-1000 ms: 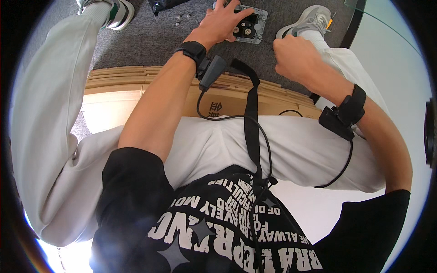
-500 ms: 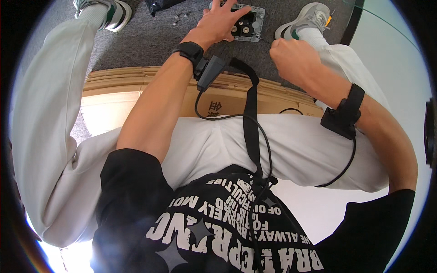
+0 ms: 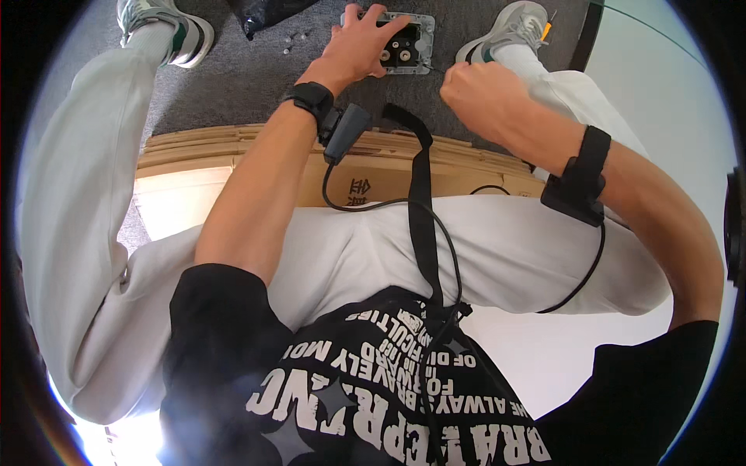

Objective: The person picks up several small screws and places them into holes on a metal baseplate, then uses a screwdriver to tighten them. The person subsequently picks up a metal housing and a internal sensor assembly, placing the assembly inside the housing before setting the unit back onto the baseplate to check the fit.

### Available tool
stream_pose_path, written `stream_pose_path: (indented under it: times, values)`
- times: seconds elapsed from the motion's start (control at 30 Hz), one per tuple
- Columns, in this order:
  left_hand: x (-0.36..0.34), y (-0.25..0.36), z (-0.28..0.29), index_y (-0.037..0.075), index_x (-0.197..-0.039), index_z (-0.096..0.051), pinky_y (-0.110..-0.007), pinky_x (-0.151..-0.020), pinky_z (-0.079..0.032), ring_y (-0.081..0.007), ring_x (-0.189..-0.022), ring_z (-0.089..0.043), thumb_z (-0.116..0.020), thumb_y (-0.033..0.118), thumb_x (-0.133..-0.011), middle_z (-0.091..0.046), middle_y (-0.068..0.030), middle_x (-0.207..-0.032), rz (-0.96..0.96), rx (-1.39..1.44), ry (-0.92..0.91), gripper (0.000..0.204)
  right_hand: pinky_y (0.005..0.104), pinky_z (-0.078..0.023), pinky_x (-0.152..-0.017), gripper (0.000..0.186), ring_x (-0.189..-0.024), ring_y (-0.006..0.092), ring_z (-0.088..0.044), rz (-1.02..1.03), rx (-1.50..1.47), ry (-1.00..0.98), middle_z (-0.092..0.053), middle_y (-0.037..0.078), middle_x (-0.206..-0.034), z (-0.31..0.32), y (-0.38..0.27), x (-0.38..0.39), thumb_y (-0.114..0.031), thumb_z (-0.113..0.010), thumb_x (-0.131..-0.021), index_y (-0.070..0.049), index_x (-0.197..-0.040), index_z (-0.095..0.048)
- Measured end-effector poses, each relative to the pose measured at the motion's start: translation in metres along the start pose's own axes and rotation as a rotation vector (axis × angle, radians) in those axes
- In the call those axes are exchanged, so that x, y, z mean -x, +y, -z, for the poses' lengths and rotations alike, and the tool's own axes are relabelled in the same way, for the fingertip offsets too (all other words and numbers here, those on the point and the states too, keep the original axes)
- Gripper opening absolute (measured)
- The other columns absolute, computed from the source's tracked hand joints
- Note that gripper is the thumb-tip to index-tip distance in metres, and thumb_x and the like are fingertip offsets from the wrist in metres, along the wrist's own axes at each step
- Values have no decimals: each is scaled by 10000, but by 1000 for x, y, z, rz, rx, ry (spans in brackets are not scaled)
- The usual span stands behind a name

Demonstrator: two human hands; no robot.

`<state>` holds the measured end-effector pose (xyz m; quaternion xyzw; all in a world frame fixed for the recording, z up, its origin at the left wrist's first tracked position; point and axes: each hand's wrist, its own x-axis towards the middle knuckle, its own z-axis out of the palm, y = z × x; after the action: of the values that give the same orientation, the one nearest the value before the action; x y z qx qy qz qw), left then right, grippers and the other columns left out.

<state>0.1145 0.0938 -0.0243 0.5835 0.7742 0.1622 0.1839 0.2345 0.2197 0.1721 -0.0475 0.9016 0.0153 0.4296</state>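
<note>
On the dark carpet at the top centre lies a grey rectangular box (image 3: 423, 45), open-faced, with a black inside and round brass-coloured parts. My left hand (image 3: 359, 45) is spread over its left part, thumb at the near edge and fingers reaching to the far side, gripping it. Just right of the box, my right hand (image 3: 486, 92) is closed in a fist. A thin dark shaft (image 3: 435, 68) runs from this fist to the box's near right corner. The tool's handle is hidden inside the fist, so its kind cannot be made out.
Several small screws (image 3: 289, 40) lie on the carpet left of the box, near a black plastic bag (image 3: 268, 14). Flattened cardboard (image 3: 233, 159) lies before my legs. A black strap (image 3: 420, 202) and cable (image 3: 447, 225) hang centrally. My shoes (image 3: 509, 35) flank the box.
The whole view has shifted slightly, so the box and both hands appear a little farther left and lower. Both hands keep their grips, and the shaft stays at the box's corner.
</note>
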Motion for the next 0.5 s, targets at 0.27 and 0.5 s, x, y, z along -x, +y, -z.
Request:
stream_pose_path:
  times: [0.27, 0.5]
  values:
    - [0, 11, 10, 343, -1457, -426, -626, -887, -575, -446, -1278, -402, -921, 126, -585, -417, -90, -1462, 26, 56, -62, 1027, 357, -594, -596, 67, -777, 295, -737, 53, 1, -3, -697, 158, -838, 2, 0, 2, -8, -722, -723, 9, -788, -722]
    - [-9, 13, 15, 336, -1450, -433, -616, -884, -573, -446, -1283, -401, -919, 99, -579, -416, -96, -1462, -29, -9, -60, 1025, 367, -588, -607, 69, -787, 262, -724, 134, 90, 17, -702, 89, -780, 5, -7, 7, -80, -732, -740, -67, -802, -762]
